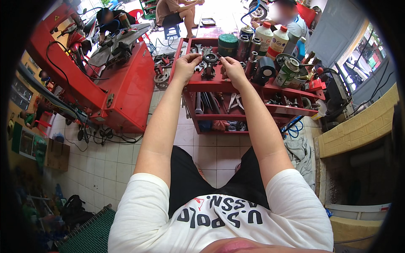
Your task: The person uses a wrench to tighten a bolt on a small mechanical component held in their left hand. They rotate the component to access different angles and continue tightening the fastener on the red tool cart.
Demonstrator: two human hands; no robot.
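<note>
A dark metal part with a ring-shaped top [209, 67] is set on the top tray of a red tool cart [214, 87], between the two hands and just in front of the person. On its left side, the left hand [187, 67] is held with thumb and forefinger brought close together; on its right, the right hand [234, 70] is held in a similar pinch. Whether something small is gripped in either pinch, or whether the part is touched, cannot be told at this size. The step in hand is judged to be close fingertip work around the part; for the next move, steady wrists and a clear view of the ring would be called for. Beyond the part, wrenches [198, 49] are laid on the tray, and a green tub [228, 44] is stood near the far edge. To the right, a black cylinder [265, 70], a green-and-white can [287, 72] and a white bottle with a red cap [264, 37] are crowded together. Farther left, a large red machine [126, 90] is stood on the tiled floor [204, 158].
</note>
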